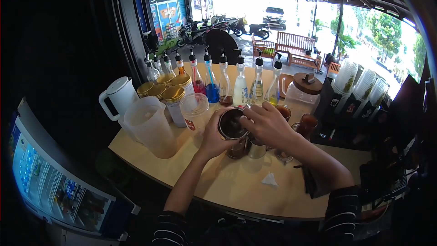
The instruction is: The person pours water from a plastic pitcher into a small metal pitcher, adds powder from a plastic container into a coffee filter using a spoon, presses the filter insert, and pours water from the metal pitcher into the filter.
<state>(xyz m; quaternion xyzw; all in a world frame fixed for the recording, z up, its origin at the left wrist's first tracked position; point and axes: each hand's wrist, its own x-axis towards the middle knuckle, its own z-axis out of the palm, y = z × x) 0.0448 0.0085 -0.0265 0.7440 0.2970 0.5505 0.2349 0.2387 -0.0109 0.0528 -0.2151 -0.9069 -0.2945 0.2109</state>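
Observation:
My left hand (215,135) is wrapped round a round metal cup (233,125) with dark contents, held above the wooden counter (236,191). At the cup's right rim my right hand (264,122) is closed in a pinch, its fingertips over the opening; what it grips is too small to make out. Below the cup stand a glass with dark liquid (236,150) and a metal cup (256,149). A clear plastic cup (195,109) is left of my left hand. A folded white paper (269,179) lies nearer the front edge.
Pump bottles (212,86) line the back. On the left are a frosted pitcher (152,127), a white jug (119,95) and gold-lidded jars (174,102). A wooden-lidded jar (302,93), a glass of reddish-brown drink (307,125) and stacked cups (364,83) stand right.

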